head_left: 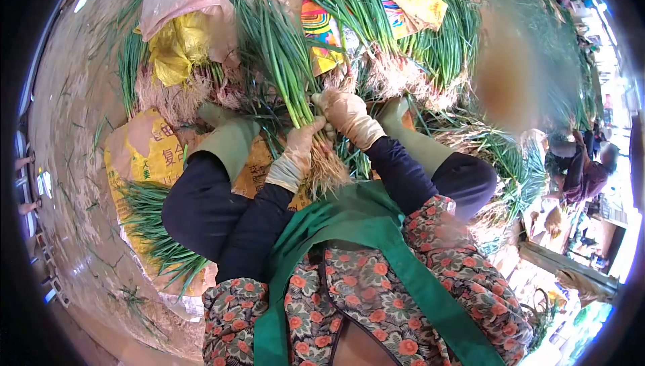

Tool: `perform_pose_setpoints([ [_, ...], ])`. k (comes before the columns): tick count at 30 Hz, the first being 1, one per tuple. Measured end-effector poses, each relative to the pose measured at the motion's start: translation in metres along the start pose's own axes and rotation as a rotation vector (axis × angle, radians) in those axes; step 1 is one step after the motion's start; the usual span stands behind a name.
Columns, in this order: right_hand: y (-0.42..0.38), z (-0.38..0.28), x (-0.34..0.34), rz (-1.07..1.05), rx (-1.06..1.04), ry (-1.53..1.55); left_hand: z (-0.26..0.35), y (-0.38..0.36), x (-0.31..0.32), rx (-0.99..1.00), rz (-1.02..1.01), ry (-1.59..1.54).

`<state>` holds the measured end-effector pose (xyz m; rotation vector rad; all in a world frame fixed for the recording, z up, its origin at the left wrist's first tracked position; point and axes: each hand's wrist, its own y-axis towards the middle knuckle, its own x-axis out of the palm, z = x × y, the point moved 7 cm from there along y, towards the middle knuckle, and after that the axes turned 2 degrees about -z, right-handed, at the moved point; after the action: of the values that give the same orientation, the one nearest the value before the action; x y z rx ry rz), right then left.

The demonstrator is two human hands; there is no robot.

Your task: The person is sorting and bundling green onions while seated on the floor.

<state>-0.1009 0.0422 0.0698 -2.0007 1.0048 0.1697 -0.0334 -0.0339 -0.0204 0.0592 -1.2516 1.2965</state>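
Note:
A bunch of green onions (pixel 289 80) stands in front of me, its green leaves pointing away and its pale roots (pixel 328 171) hanging toward my apron. My left hand (pixel 300 150), in a whitish glove, is wrapped round the lower stalks. Just above and to the right, my right hand (pixel 344 116), gloved too, has its fingers curled against the stalks of the same bunch. Its fingertips are partly hidden, so how many stalks it grips is not visible.
Piles of green onions (pixel 443 47) lie ahead, with printed yellow sacks (pixel 406 0) among them. A yellow plastic bag (pixel 176 50) rests at the left. More onions (pixel 164 228) lie on a sack beside my left knee. Another person (pixel 586 171) is at the far right.

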Motion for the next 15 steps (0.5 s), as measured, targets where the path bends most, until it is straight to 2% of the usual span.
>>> perform_pose_setpoints([
  [2, 0.056, 0.057, 0.007, 0.567, -0.473, -0.642, 0.009, 0.001, -0.006, 0.074, 0.023, -0.028],
  [3, 0.072, 0.089, 0.002, 0.578, -0.421, -0.792, 0.007, 0.001, -0.006, 0.051, -0.041, -0.058],
  [4, 0.049, 0.083, -0.011, 0.508, -0.338, -0.695, 0.007, 0.001, -0.004, 0.033, -0.106, -0.087],
  [6, 0.036, 0.066, 0.018, 0.167, -0.740, -0.856, 0.009, 0.000, -0.008, 0.078, 0.011, -0.070],
  [7, 0.031, 0.075, 0.011, 0.049, -0.471, -0.667, 0.007, -0.001, -0.008, 0.090, 0.064, -0.054],
  [9, 0.022, 0.064, -0.014, 0.107, -0.148, -0.431, 0.007, 0.001, -0.015, 0.062, 0.108, -0.169],
  [10, 0.040, 0.080, -0.032, 0.530, -0.402, -0.338, 0.009, 0.003, -0.017, 0.077, 0.114, -0.200],
  [12, 0.021, 0.066, -0.075, 0.821, -0.155, 0.033, 0.019, -0.003, -0.015, 0.085, 0.139, -0.077],
  [13, 0.024, 0.064, -0.081, 0.874, -0.256, 0.131, 0.020, -0.002, -0.019, 0.063, 0.129, 0.027],
  [14, 0.040, 0.072, -0.073, 0.730, -0.233, 0.072, 0.018, 0.001, -0.020, 0.042, 0.115, 0.131],
  [15, 0.054, 0.079, -0.063, 0.587, -0.213, 0.012, 0.020, 0.002, -0.022, 0.081, 0.191, 0.287],
])
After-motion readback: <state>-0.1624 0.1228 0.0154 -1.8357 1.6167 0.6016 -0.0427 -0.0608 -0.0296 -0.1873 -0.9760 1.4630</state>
